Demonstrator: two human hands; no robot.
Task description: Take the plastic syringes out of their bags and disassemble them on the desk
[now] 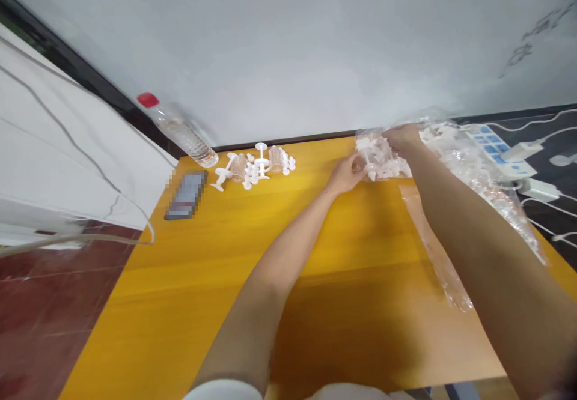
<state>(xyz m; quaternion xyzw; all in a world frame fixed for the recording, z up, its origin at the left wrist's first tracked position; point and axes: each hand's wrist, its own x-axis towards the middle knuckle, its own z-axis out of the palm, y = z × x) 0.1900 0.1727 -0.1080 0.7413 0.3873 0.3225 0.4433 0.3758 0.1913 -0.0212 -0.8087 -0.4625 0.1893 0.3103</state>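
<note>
At the back of the table, a clear plastic bag [381, 157] full of small white plastic parts lies against the wall board. My left hand [346, 175] is at the bag's left side, its fingers curled round what looks like a clear plastic cylinder [358, 164]. Closed over the bag's upper right part, my right hand [402, 138] grips its film; its fingertips are partly hidden. Further left lie two clear cylinders [275, 159], with white plunger-like pieces [262, 160] and small white knobbed pieces [250, 173] beside them.
A red-capped bottle [184, 136] leans at the back left, behind a phone [186, 194]. On the right lie a larger bag of white parts [478, 172], a flat clear bag [433, 244] and a power strip [496, 151] with plugged-in cables. A cable [112, 238] hangs past the left edge.
</note>
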